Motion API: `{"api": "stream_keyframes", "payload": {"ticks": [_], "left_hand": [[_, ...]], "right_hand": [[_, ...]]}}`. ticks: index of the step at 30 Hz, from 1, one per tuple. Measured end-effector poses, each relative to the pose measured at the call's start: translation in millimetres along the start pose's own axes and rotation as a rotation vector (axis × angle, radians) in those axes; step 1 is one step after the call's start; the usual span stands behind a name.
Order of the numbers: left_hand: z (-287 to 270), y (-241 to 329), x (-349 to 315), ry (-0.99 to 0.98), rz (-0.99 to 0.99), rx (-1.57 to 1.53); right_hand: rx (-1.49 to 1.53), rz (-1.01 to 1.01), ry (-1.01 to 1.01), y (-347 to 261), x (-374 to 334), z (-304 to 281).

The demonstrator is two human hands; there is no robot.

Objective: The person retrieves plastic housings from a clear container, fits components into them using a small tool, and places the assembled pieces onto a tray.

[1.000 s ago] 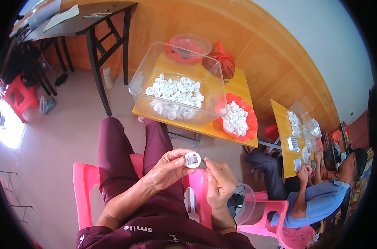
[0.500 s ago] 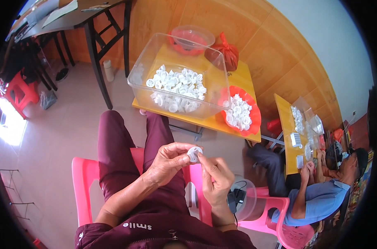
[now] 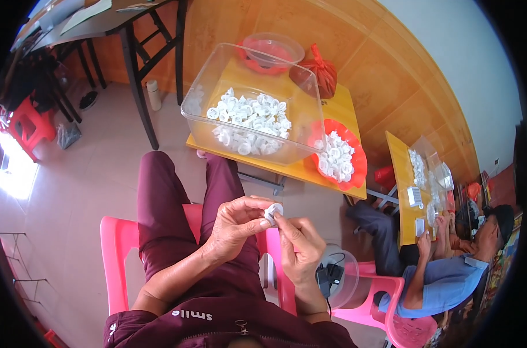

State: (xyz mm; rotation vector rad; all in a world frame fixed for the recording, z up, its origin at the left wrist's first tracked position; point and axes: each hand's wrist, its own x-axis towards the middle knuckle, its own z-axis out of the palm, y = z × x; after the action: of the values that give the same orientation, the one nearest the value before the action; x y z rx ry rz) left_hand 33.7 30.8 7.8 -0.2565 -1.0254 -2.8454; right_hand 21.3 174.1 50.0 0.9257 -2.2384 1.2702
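Above my lap, a small round white plastic part (image 3: 273,211) is pinched between the thumb and fingers of my left hand (image 3: 235,226). My right hand (image 3: 301,243) meets it from the other side, thumb and forefinger pressed together at its lower edge. Whether a second small piece sits in the right fingertips cannot be made out. Beyond my knees stands a clear plastic bin (image 3: 194,119) with a heap of similar white parts (image 3: 252,119). A red scalloped bowl (image 3: 356,153) beside it is piled with more white parts (image 3: 336,158).
The bin and bowl stand on a yellow table (image 3: 347,110) with a tied red bag (image 3: 318,75) and a clear basin (image 3: 272,49). A person in a blue shirt (image 3: 449,284) works at another yellow table (image 3: 394,151) on the right. A clear tub (image 3: 347,278) holds black adapters (image 3: 330,275).
The white part has tilted in my fingers and now shows more of its edge. My hands stay in nearly the same place. The co-worker's hands have shifted apart.
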Motion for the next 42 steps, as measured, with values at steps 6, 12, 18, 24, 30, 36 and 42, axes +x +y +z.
{"api": "stream_keyframes", "payload": {"ticks": [6, 12, 18, 24, 30, 36, 42], "left_hand": [[4, 4, -1, -0.001, 0.027, -0.035], [4, 7, -2, 0.005, 0.028, -0.006], [3, 6, -3, 0.004, 0.024, -0.006], [2, 5, -2, -0.009, 0.011, -0.027], [-1, 3, -1, 0.006, 0.016, -0.009], [-4, 0, -5, 0.011, 0.032, -0.020], [-4, 1, -7, 0.069, -0.013, 0.039]], "right_hand": [[0.038, 0.003, 0.067, 2, -2, 0], [0.005, -0.015, 0.037, 2, -2, 1], [0.010, -0.034, 0.050, 4, -2, 3], [0.023, -0.066, 0.047, 9, -1, 2], [0.030, -0.058, 0.031, 12, -1, 6], [0.070, -0.063, 0.007, 15, 1, 4], [0.082, -0.088, -0.031, 19, 5, 3]]}}
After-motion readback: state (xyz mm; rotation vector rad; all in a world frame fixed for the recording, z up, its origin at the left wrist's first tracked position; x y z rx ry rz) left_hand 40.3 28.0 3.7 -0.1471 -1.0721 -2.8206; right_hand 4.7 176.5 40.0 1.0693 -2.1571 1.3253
